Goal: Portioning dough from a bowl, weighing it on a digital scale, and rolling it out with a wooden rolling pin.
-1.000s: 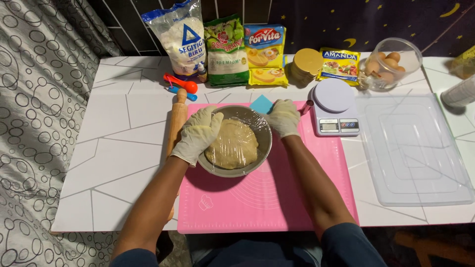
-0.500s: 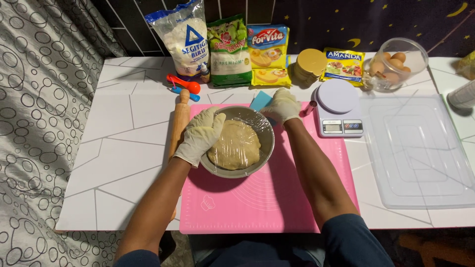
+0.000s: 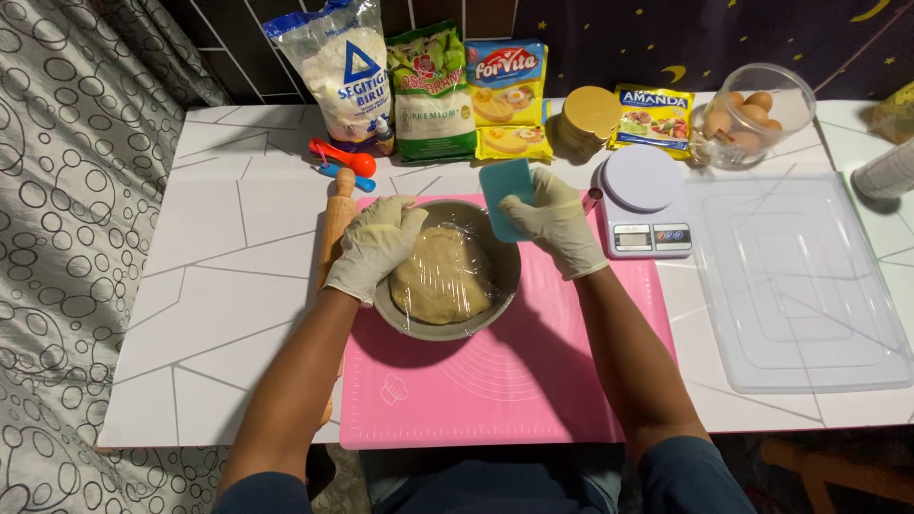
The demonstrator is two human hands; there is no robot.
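A metal bowl [image 3: 503,271] covered with clear film holds a ball of tan dough [image 3: 440,276]. It rests on a pink silicone mat [image 3: 495,390]. My left hand [image 3: 373,246], in a pale glove, grips the bowl's left rim. My gloved right hand [image 3: 557,221] holds a light blue plastic scraper [image 3: 505,190] upright at the bowl's far right edge. A wooden rolling pin [image 3: 335,227] lies just left of the bowl, partly under my left arm.
Behind the mat stand a flour bag [image 3: 341,71], a green bag [image 3: 433,95], yellow packets [image 3: 505,95], a gold lid [image 3: 588,116], a glass bowl of eggs [image 3: 757,114] and coloured measuring spoons [image 3: 341,160]. A digital scale [image 3: 645,200] and a clear tray [image 3: 795,286] lie right.
My right hand has picked up the blue scraper from behind the bowl and now holds it at the rim. My left hand stays on the bowl.
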